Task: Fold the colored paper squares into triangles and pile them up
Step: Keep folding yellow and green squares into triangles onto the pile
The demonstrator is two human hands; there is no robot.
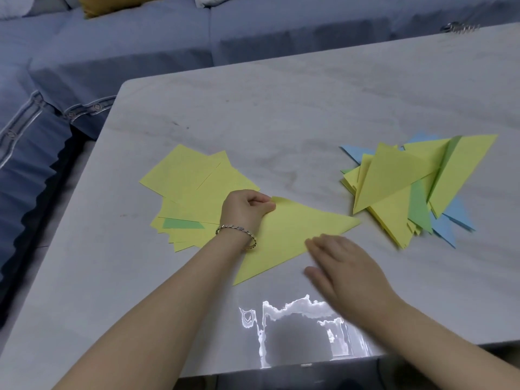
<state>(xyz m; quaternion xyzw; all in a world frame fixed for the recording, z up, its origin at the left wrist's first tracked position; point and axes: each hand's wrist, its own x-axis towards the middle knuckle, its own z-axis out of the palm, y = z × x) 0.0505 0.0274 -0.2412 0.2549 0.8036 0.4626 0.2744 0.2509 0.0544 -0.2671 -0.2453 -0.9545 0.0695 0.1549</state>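
A blue sofa (112, 52) borders the tabletop (281, 114) at the far left. On the tabletop's left part lies a stack of unfolded squares (191, 190), mostly yellow and fanned out, probably so the next sheet can be drawn off easily. A green sheet (181, 223) shows only as a sliver between them, and the sheets underneath cannot be counted.

Just right of the stack is the left hand (244, 211), a bracelet (239, 230) on its wrist. Its grip is clamped on the top corner of the yellow triangle (289, 232), seemingly to keep the folded layers aligned. The triangle lies flat in the middle of the tabletop, and its left edge is hidden under that wrist.

The right hand (343, 266) has no grip on anything. Its fingers are straight and reach the triangle's lower edge, likely to press the crease. It is motion-blurred, so the exact contact is uncertain.

Further right, well apart from the squares, sits the pile of folded triangles (405, 187) in yellow, green and blue, loosely heaped, with the lower ones mostly covered. At the far right corner is a small metal object (460, 27), too blurred to name.
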